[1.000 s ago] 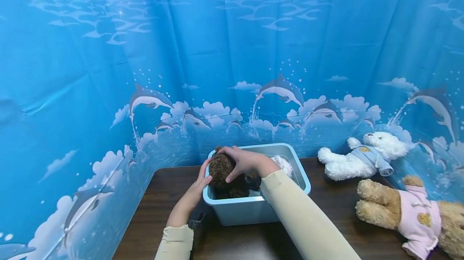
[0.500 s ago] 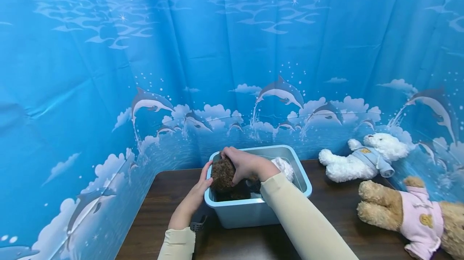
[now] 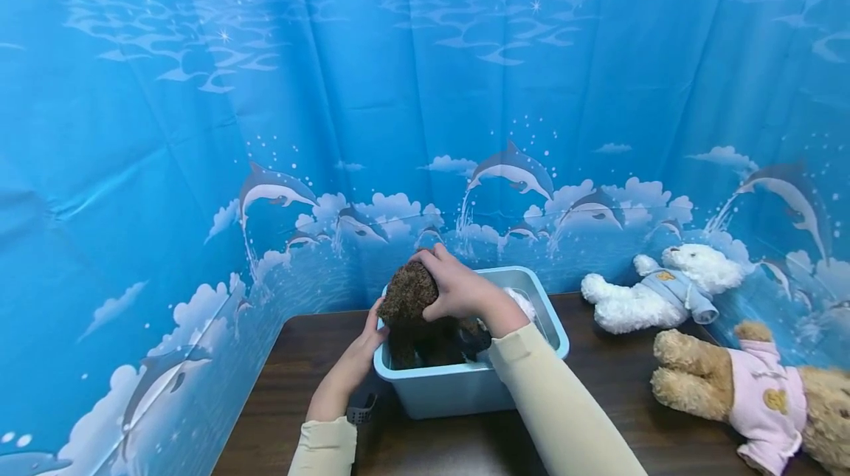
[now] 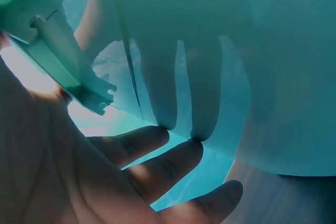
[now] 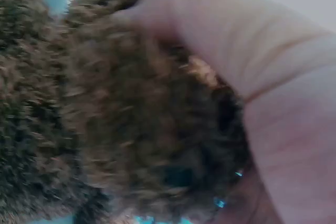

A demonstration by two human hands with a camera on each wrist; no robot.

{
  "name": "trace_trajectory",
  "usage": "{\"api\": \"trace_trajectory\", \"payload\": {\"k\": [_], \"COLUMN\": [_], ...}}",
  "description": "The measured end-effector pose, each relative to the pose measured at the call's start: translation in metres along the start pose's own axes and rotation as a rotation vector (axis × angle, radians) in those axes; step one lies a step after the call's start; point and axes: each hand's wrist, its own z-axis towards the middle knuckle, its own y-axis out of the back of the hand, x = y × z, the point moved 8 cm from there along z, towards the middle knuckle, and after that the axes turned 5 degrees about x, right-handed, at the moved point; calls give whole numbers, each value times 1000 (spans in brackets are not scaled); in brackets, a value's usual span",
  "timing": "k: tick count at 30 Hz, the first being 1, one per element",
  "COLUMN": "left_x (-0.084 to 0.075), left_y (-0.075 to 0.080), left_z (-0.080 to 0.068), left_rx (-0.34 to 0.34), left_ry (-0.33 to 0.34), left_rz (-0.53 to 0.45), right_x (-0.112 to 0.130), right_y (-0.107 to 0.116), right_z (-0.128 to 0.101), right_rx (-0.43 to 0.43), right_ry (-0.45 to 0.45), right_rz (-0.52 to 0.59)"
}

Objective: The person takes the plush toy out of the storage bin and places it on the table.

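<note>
My right hand [image 3: 458,288] grips a dark brown plush toy [image 3: 408,295], which rises out of the left half of a light blue plastic bin [image 3: 458,391]. In the right wrist view the thumb digs into its curly brown fur [image 5: 131,108]. More dark fur and a dark patch show below it, partly hidden. My left hand [image 3: 355,350] holds the bin's left end, its thumb by the rim. In the left wrist view the left hand's fingers [image 4: 173,169] extend along the bin's outer wall [image 4: 220,77], fingertips touching it.
Something white and fluffy [image 3: 522,302] lies in the bin's right part. On the dark wooden table [image 3: 292,380], at the right, lie a white teddy bear [image 3: 664,288] in a blue top and a tan bear [image 3: 744,391] in pink. A blue dolphin-print curtain [image 3: 372,129] hangs behind.
My right hand dips slightly into the bin, then lifts the brown plush toy higher and tilts it. The left hand stays at the bin's left end.
</note>
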Motion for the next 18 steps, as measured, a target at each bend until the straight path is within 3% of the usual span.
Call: {"api": "trace_trajectory", "payload": {"k": [3,10,18], "left_x": [4,-2,1], "left_y": [-1,0,0], "left_z": [-3,-2,0], "left_rx": [-8,15,5], "left_ry": [19,-22,-4], "left_rz": [-7,4,-20], "right_x": [3,19,46], "right_y": [17,54,94], "right_z": [-14,-52,-116], "right_rx": [-91,-290,-566], "right_ry": [-1,38,139], "right_rz": [13,66,82]}}
